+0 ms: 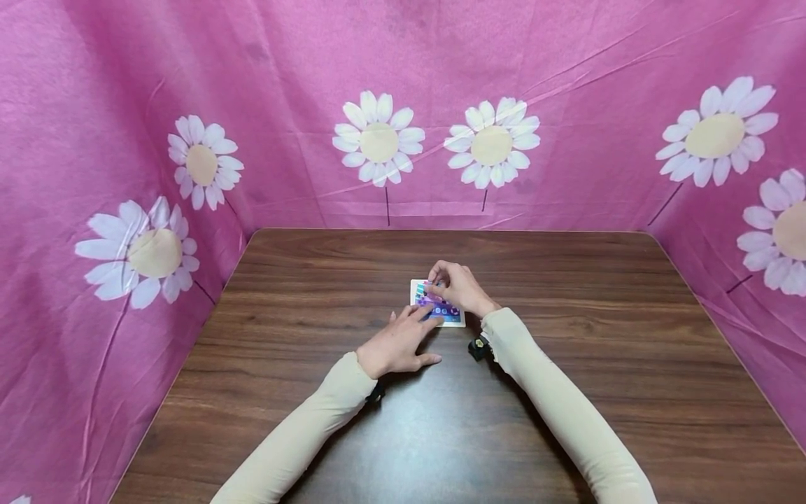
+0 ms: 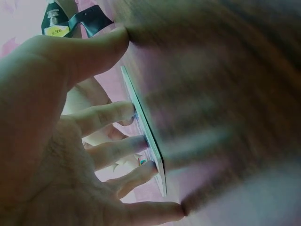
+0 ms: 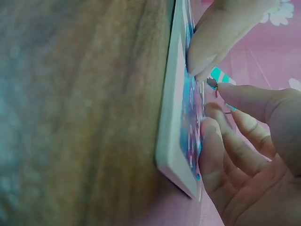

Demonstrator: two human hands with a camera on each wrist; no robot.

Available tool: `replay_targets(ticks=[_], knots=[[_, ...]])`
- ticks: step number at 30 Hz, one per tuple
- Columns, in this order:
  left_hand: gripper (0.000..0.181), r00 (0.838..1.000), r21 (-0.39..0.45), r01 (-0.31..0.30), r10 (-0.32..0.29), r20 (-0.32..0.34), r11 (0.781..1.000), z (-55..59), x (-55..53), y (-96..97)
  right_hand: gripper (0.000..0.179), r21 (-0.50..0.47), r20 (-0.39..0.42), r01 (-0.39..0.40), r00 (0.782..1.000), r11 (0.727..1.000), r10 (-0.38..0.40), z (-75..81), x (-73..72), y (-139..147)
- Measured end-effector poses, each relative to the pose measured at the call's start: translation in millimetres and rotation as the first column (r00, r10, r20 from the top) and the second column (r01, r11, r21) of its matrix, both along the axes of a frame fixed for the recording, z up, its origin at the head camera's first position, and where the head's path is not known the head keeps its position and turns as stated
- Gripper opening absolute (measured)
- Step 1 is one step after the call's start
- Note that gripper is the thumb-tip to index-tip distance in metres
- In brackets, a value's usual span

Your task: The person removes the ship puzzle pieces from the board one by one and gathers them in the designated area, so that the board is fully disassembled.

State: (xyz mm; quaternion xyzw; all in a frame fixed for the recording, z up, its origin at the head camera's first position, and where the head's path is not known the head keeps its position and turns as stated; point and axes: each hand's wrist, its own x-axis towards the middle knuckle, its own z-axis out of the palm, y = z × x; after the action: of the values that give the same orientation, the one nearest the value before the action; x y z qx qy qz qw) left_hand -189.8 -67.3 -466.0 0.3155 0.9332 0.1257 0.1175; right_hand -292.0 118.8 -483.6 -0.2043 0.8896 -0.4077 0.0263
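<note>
A pink curtain [image 1: 283, 70] (printed with big daisies) is hanging from ten round to two o'clock behind the desk [image 1: 453, 420], which is carrying the work. Pale sleeves are reaching in from seven and five o'clock.

The left hand [image 1: 403, 343] is lying at seven o'clock of the picture board with its grip spread: middle fingers are pressing on the board, thumb and little finger are resting on the desk. The right hand [image 1: 462, 287] is leaning over from one o'clock, its grip apparently pinching a small striped piece between thumb and a finger, though the fingers are partly hiding the contact.

The white-bordered picture board [image 1: 455, 312] is lying flat at the desk's middle, straight ahead at twelve o'clock. Only light fingertip pressure seems to be holding it, so a sideways push from the right hand could be swinging it askew.

A black wrist camera [image 1: 479, 348] is sitting below the right cuff, at five o'clock of the board; a dropped wrist could be knocking the near edge.

The small striped piece [image 3: 217, 74] is showing at the board's eleven o'clock. Being thin, it could be slipping, bending or turning if the pinch is too near its edge.
</note>
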Motion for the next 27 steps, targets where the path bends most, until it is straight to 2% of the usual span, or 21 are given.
replay_targets(ticks=[12, 18, 27], knots=[[0.073, 1.0, 0.012, -0.004, 0.004, 0.003, 1.0, 0.1, 0.4, 0.5, 0.013, -0.106, 0.035, 0.048, 0.998, 0.993, -0.045, 0.3, 2.2, 8], [0.073, 1.0, 0.011, 0.004, -0.004, 0.011, 1.0, -2.0, -0.2, 2.4, 0.013, -0.186, 0.119, 0.079, 0.991, 0.979, -0.058, -1.0, 4.3, 26], [0.073, 1.0, 0.021, -0.008, 0.008, -0.002, 1.0, -1.3, 0.6, 0.9, 0.016, -0.24, 0.156, 0.13, 0.983, 0.962, -0.094, -1.3, 1.8, 51]])
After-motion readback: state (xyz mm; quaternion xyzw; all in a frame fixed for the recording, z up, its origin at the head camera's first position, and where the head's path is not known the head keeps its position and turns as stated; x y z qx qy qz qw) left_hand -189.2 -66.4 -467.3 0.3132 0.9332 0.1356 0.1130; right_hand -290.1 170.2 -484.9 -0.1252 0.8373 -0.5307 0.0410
